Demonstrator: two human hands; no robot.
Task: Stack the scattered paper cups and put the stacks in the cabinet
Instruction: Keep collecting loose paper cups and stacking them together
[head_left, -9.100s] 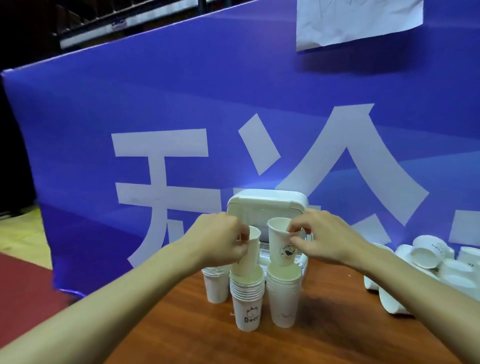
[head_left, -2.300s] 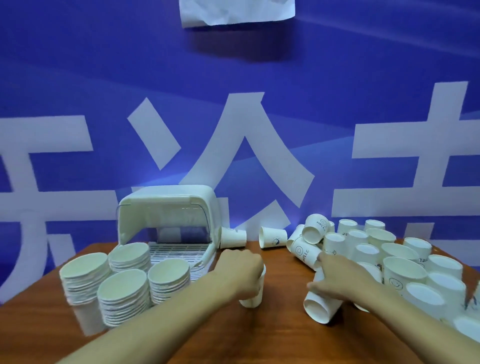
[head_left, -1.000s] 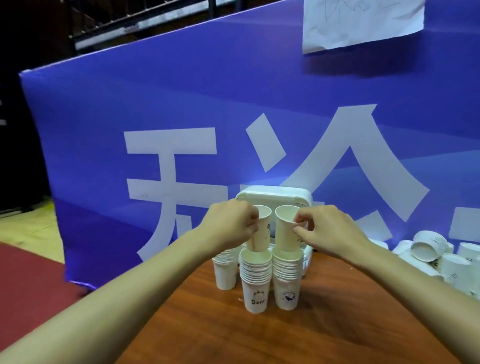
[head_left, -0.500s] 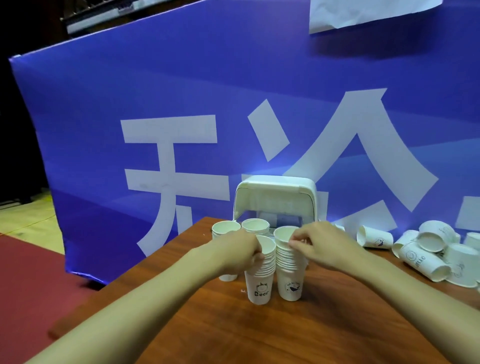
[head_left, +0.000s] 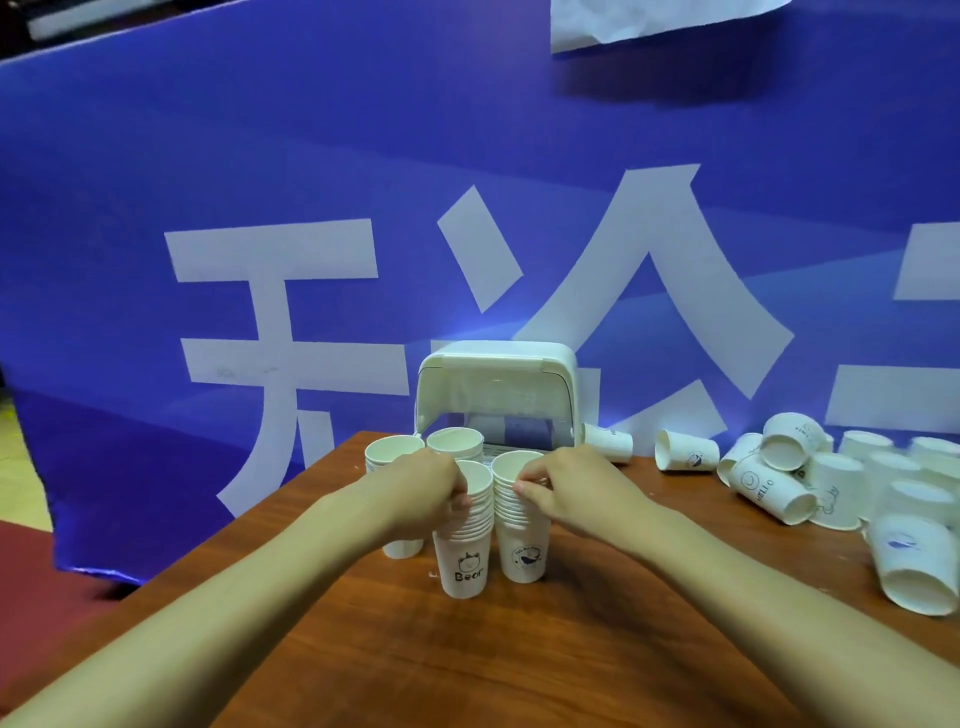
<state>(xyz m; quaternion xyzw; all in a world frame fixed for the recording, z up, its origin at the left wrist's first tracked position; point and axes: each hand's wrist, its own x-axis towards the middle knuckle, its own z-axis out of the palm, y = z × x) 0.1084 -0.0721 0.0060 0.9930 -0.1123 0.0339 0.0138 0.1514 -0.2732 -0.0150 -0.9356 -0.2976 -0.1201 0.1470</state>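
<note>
Several stacks of white paper cups stand upright on the wooden table (head_left: 519, 665) in front of the small white cabinet (head_left: 496, 395), whose lid is raised. My left hand (head_left: 423, 491) pinches the rim of the top cup on the "Bear" stack (head_left: 464, 558). My right hand (head_left: 566, 486) pinches the rim of the top cup on the whale-print stack (head_left: 522, 540) beside it. Two more stacks (head_left: 395, 454) stand behind, near the cabinet's opening.
Several loose cups (head_left: 779, 478) lie scattered and tipped over along the table's right side, one large near the right edge (head_left: 914, 566). A blue banner (head_left: 311, 182) with white characters rises right behind the table. The table's left corner drops to a red floor.
Both hands have pushed the two held cups down fully onto the front stacks. The camera has tilted downward, showing more of the table.
</note>
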